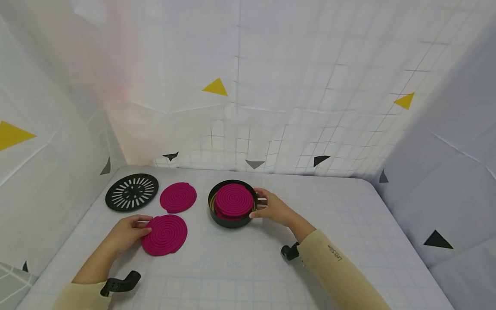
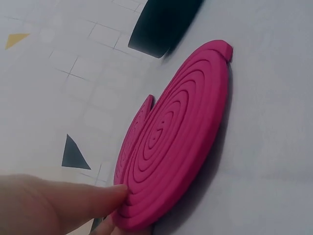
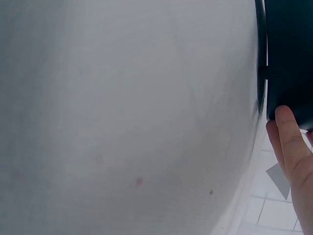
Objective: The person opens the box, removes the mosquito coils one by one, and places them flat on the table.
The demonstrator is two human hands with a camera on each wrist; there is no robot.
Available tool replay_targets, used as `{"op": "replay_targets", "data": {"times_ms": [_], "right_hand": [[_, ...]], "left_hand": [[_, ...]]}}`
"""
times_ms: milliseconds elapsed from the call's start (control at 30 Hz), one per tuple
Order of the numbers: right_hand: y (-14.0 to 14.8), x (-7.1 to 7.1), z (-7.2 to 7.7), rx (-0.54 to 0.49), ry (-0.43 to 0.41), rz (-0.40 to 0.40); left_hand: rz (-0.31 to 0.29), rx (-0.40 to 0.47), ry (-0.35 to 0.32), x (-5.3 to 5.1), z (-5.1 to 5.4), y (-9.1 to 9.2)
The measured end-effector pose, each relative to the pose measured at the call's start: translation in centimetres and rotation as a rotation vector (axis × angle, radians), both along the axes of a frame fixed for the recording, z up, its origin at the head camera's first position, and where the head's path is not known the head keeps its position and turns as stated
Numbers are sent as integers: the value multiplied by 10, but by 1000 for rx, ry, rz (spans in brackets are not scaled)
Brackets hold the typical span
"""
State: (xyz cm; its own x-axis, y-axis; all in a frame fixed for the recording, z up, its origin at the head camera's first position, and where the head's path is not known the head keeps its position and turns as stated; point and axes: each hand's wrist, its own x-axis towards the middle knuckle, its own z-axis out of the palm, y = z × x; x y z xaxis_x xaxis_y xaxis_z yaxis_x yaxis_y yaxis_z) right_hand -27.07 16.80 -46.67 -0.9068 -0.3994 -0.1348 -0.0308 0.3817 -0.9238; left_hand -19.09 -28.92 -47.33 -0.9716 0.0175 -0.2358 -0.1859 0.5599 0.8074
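My left hand pinches the near-left edge of a magenta spiral coaster, thumb on top and fingers beneath. A shadow shows under its edge in the left wrist view. Just behind it lies a second, similar magenta coaster. To the right stands a round black holder, with a stack of magenta coasters inside and a yellowish edge showing below them. My right hand grips the holder's right side, thumb toward the front and fingers farther back. In the right wrist view, fingertips touch its dark wall.
A black slotted round disc lies at the far left of the white table. White sheets with yellow and black triangles rise behind and on both sides. A black wrist mount juts out by the left sleeve.
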Motion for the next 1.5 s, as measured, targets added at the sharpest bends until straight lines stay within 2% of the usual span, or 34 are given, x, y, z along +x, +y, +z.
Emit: {"op": "replay_targets", "data": {"times_ms": [233, 433, 767, 1200, 1500], "right_hand": [[0, 0, 0, -6, 6, 8], [0, -1, 1, -2, 11, 12], [0, -1, 1, 9, 6, -2], [0, 0, 0, -16, 1, 4], [-1, 1, 1, -3, -5, -8]], "left_hand": [[0, -27, 56, 1, -1, 2], [-18, -95, 123, 2, 1, 3], [-13, -195, 153, 0, -1, 3], [31, -196, 166, 2, 1, 8], [30, -202, 190, 4, 5, 11]]}}
